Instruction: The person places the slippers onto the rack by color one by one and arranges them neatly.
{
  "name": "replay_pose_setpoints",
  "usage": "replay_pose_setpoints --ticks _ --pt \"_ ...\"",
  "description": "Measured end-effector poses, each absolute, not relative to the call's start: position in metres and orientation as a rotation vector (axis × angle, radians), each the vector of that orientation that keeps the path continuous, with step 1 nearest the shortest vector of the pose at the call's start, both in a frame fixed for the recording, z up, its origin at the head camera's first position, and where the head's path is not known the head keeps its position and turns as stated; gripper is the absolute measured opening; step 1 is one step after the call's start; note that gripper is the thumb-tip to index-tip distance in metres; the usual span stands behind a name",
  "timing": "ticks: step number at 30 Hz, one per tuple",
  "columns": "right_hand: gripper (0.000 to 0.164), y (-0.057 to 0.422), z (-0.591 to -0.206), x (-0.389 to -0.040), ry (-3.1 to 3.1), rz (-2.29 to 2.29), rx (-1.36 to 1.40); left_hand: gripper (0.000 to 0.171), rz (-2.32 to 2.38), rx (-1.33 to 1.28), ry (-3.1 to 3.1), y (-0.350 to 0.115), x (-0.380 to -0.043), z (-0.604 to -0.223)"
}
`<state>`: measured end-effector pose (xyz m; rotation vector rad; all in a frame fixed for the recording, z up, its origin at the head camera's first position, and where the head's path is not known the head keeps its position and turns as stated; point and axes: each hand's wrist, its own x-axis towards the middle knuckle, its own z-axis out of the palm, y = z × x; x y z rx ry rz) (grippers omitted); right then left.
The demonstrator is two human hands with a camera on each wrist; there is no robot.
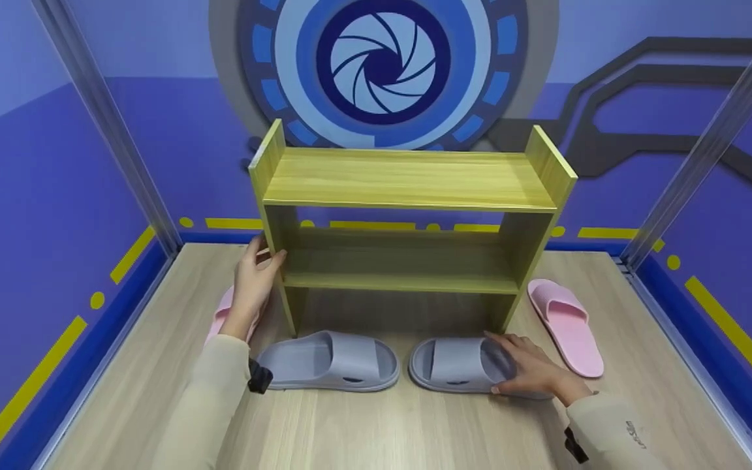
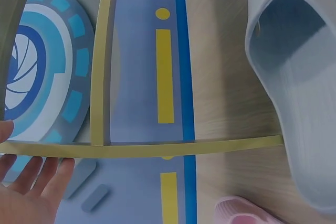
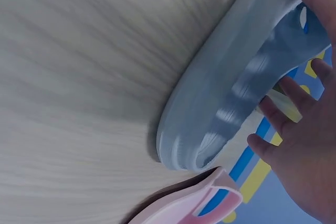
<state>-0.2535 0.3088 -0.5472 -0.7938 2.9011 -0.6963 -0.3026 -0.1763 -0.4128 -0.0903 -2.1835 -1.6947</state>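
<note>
The right-hand grey slide sandal [image 1: 461,362] sits on the floor just in front of the shelf's right half, and looks light, with a foam-like, bendable sole and a smooth surface that might slip a little; the surest hold would likely be across both sole edges, or at the strap [image 1: 456,359], with little risk of breakage. The right hand [image 1: 532,365] spans its heel part, thumb on the near side and fingers spread apart at the far side; how firmly it touches, I cannot tell. The wood-grain shelf [image 1: 408,179] seems stiff and light, perhaps easy to tip, best held by a side panel, as the left hand [image 1: 253,281] does, thumb and fingers pinching the left one. The left-hand grey slide sandal [image 1: 356,359] lies before the shelf's left half, one pink slide sandal [image 1: 568,326] to the shelf's right. A second pink slide sandal [image 1: 221,310], left of the shelf, is mostly hidden behind the left forearm; both wrist views cut off part of the hand.
</note>
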Motion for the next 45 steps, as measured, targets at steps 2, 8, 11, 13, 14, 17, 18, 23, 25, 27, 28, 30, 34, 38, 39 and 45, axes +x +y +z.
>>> replay_pose_setpoints --ticks 2,8,11,13,14,17,18,23,25,27,28,30,34,38,39,45 --pt "0.096 0.307 -0.548 -0.253 2.895 -0.694 -0.767 0.042 -1.663 -0.085 -2.191 -0.176 -0.303 -0.412" --pt "0.103 0.303 -0.551 -0.253 2.876 -0.667 -0.777 0.045 -1.65 -0.081 -2.181 -0.178 -0.302 -0.412" --pt "0.105 0.301 -0.552 -0.252 2.886 -0.638 -0.792 0.044 -1.623 -0.102 -2.195 -0.179 -0.301 -0.413" --pt "0.106 0.3 -0.553 -0.252 2.888 -0.645 -0.793 0.042 -1.609 -0.118 -2.202 -0.179 -0.301 -0.414" --pt "0.106 0.3 -0.554 -0.251 2.887 -0.652 -0.797 0.041 -1.594 -0.124 -2.204 -0.179 -0.301 -0.414" --pt "0.105 0.301 -0.555 -0.249 2.893 -0.67 -0.821 0.038 -1.528 -0.141 -2.221 -0.18 -0.301 -0.414" --pt "0.105 0.302 -0.555 -0.249 2.898 -0.672 -0.837 0.036 -1.496 -0.146 -2.23 -0.18 -0.301 -0.414" --pt "0.106 0.304 -0.55 -0.247 2.946 -0.673 -0.885 0.03 -1.342 -0.168 -2.266 -0.181 -0.301 -0.414" --pt "0.106 0.305 -0.545 -0.247 2.971 -0.677 -0.878 0.029 -1.324 -0.169 -2.272 -0.181 -0.301 -0.414" --pt "0.106 0.305 -0.539 -0.246 3.0 -0.676 -0.86 0.029 -1.327 -0.165 -2.279 -0.181 -0.301 -0.414" --pt "0.106 0.305 -0.535 -0.245 3.011 -0.673 -0.852 0.03 -1.332 -0.164 -2.282 -0.182 -0.301 -0.414" --pt "0.106 0.305 -0.529 -0.244 3.028 -0.678 -0.847 0.031 -1.339 -0.163 -2.287 -0.182 -0.301 -0.414" --pt "0.104 0.303 -0.515 -0.242 3.039 -0.691 -0.841 0.031 -1.347 -0.161 -2.292 -0.183 -0.301 -0.414" --pt "0.104 0.301 -0.499 -0.242 3.031 -0.697 -0.813 0.03 -1.356 -0.15 -2.297 -0.182 -0.301 -0.414" --pt "0.104 0.3 -0.495 -0.241 3.029 -0.696 -0.795 0.029 -1.358 -0.148 -2.301 -0.182 -0.301 -0.413" --pt "0.104 0.291 -0.47 -0.24 3.004 -0.708 -0.748 0.03 -1.362 -0.16 -2.309 -0.182 -0.301 -0.413"
